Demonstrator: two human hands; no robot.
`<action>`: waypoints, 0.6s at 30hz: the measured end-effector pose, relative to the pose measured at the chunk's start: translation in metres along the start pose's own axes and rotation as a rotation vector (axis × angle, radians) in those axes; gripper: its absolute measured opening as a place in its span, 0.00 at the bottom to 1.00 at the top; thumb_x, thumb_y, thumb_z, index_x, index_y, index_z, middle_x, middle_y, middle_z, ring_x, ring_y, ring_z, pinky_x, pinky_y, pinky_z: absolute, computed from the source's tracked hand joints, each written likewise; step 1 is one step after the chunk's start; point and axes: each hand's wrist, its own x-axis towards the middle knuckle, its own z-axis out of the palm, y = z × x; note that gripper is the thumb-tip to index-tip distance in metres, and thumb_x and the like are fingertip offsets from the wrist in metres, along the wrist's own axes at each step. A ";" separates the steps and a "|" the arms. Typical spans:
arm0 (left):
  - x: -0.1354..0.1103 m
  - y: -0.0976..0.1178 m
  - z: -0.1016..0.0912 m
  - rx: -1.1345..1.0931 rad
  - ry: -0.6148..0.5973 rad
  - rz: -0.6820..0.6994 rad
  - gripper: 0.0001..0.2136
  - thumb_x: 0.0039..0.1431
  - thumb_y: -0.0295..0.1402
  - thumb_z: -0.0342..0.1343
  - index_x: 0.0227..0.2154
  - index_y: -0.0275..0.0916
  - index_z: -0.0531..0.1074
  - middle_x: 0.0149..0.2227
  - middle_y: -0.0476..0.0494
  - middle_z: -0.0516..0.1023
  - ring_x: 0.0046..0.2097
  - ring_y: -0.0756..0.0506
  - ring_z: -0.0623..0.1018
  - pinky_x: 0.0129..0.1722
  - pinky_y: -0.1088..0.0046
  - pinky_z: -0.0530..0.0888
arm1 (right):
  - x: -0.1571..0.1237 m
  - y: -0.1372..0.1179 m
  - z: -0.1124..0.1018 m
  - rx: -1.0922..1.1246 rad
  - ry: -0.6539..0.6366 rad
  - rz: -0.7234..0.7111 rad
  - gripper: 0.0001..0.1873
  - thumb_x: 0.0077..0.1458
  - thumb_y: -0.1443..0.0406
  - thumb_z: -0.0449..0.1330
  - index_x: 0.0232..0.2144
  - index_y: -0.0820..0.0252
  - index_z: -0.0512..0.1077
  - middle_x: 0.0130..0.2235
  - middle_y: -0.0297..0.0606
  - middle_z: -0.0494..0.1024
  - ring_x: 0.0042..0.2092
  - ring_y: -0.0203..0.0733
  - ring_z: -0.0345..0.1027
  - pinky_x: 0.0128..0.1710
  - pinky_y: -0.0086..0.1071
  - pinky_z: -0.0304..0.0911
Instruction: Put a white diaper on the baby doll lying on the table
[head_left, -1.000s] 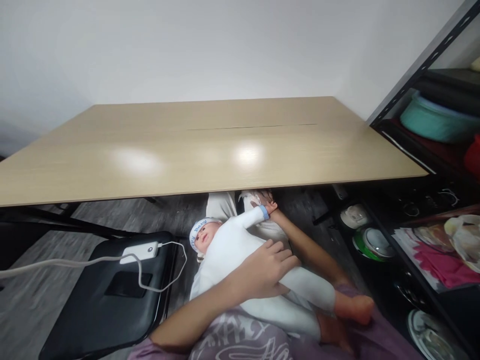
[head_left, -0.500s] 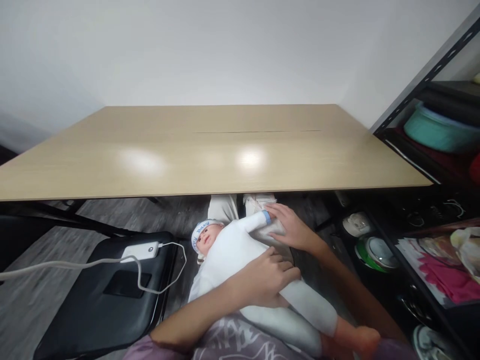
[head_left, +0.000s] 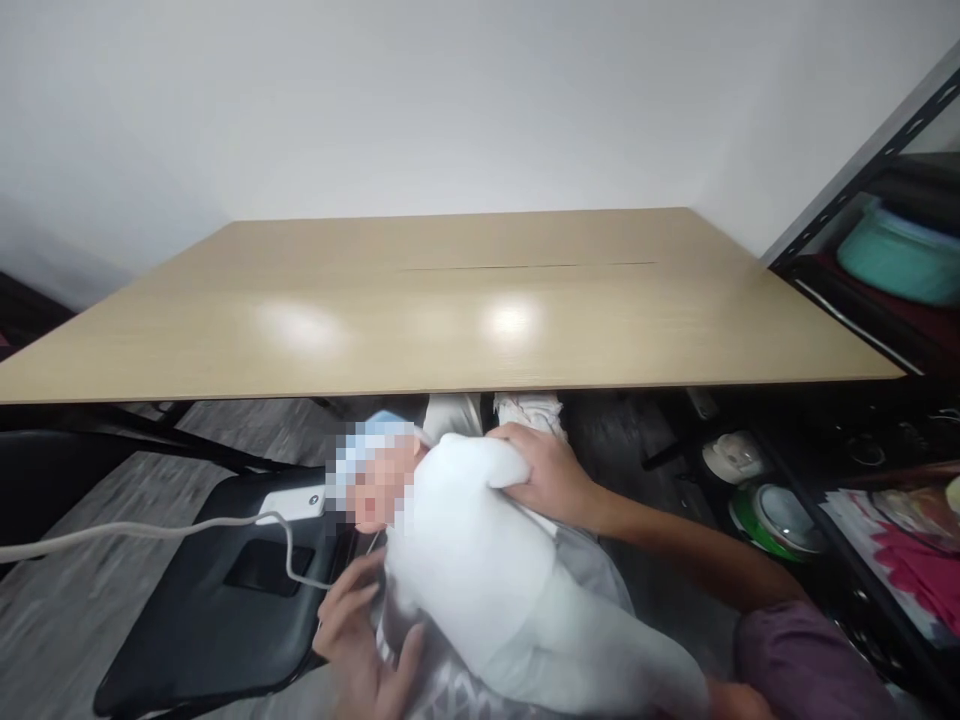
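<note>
A baby doll (head_left: pixel 472 540) in a white suit and a pale blue cap lies slanted across my lap, its head to the left and its legs to the lower right. My right hand (head_left: pixel 546 474) is closed on the doll's far side by its arm, fingers partly hidden behind the white cloth. Below the doll's head is my left hand (head_left: pixel 367 630), fingers and thumb apart with nothing held, close to the doll's near shoulder.
A wooden table (head_left: pixel 450 330) spans ahead, its front edge just beyond the doll. On the left, a black chair (head_left: pixel 195 640) carries a white power bank (head_left: pixel 292 504), a cable and a dark phone (head_left: pixel 268 567). Loaded shelves (head_left: pixel 817 480) stand on the right.
The doll has been lifted and turned, its head now larger and further left. My left hand has left its hip for its shoulder; my right has moved from its cuff to its side.
</note>
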 end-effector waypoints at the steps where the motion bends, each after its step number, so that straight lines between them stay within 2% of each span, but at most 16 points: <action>1: -0.001 -0.006 0.003 0.025 0.008 -0.038 0.35 0.67 0.43 0.59 0.70 0.60 0.47 0.65 0.35 0.64 0.68 0.27 0.73 0.64 0.27 0.76 | -0.004 -0.005 -0.005 0.065 0.078 0.046 0.18 0.58 0.63 0.67 0.52 0.50 0.76 0.49 0.38 0.86 0.49 0.50 0.81 0.49 0.39 0.73; 4: 0.024 -0.007 0.015 -0.033 -0.022 -0.098 0.28 0.70 0.47 0.60 0.65 0.49 0.54 0.63 0.32 0.64 0.65 0.29 0.77 0.62 0.36 0.80 | -0.009 -0.014 -0.019 0.137 0.275 0.104 0.17 0.56 0.64 0.63 0.49 0.50 0.76 0.47 0.36 0.86 0.46 0.50 0.81 0.46 0.38 0.73; 6: 0.057 0.001 0.017 -0.126 -0.042 -0.135 0.30 0.69 0.50 0.60 0.65 0.46 0.53 0.60 0.32 0.70 0.59 0.32 0.81 0.57 0.45 0.83 | -0.005 -0.016 -0.032 0.114 0.354 0.109 0.16 0.55 0.63 0.62 0.47 0.51 0.77 0.46 0.35 0.87 0.45 0.49 0.80 0.45 0.37 0.73; 9: 0.121 0.016 0.009 -0.127 -0.175 -0.094 0.34 0.66 0.54 0.62 0.65 0.42 0.58 0.59 0.32 0.77 0.55 0.32 0.84 0.53 0.52 0.83 | 0.006 -0.012 -0.061 0.010 0.408 0.141 0.14 0.57 0.61 0.61 0.46 0.52 0.78 0.43 0.36 0.87 0.43 0.48 0.80 0.42 0.35 0.72; 13: 0.205 0.030 -0.002 -0.028 -0.330 0.022 0.32 0.66 0.57 0.60 0.64 0.43 0.64 0.60 0.37 0.81 0.55 0.32 0.84 0.55 0.56 0.80 | 0.021 0.011 -0.110 -0.260 0.331 0.233 0.15 0.57 0.58 0.67 0.46 0.54 0.80 0.44 0.38 0.88 0.43 0.51 0.80 0.40 0.36 0.68; 16: 0.253 0.035 0.003 0.008 -0.440 0.071 0.33 0.67 0.61 0.59 0.64 0.44 0.66 0.57 0.39 0.84 0.54 0.33 0.84 0.52 0.59 0.78 | 0.029 0.036 -0.137 -0.460 0.248 0.285 0.15 0.59 0.54 0.69 0.46 0.53 0.81 0.47 0.39 0.87 0.46 0.54 0.80 0.41 0.37 0.66; 18: 0.279 0.036 0.011 -0.011 -0.497 0.102 0.33 0.67 0.62 0.59 0.64 0.44 0.67 0.58 0.39 0.84 0.54 0.33 0.84 0.53 0.60 0.77 | 0.033 0.052 -0.145 -0.544 0.210 0.288 0.14 0.62 0.52 0.66 0.45 0.53 0.81 0.46 0.40 0.87 0.46 0.54 0.79 0.42 0.38 0.66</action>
